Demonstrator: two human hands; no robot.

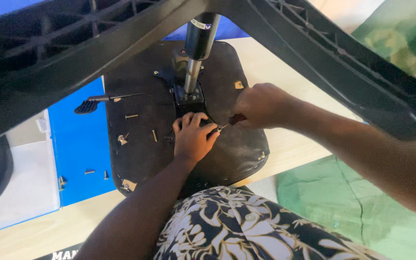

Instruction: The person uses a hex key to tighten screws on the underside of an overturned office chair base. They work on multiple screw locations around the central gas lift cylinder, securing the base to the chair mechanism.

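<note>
Chair base overhead; right hand grips screwdriver, left hand steadies tip on seat underside.

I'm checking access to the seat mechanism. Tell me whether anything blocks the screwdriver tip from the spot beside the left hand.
Nothing visible does. The screwdriver in the right hand reaches the fingertips of the left hand on the seat underside. The chair base legs pass above, nearer the camera.
</note>
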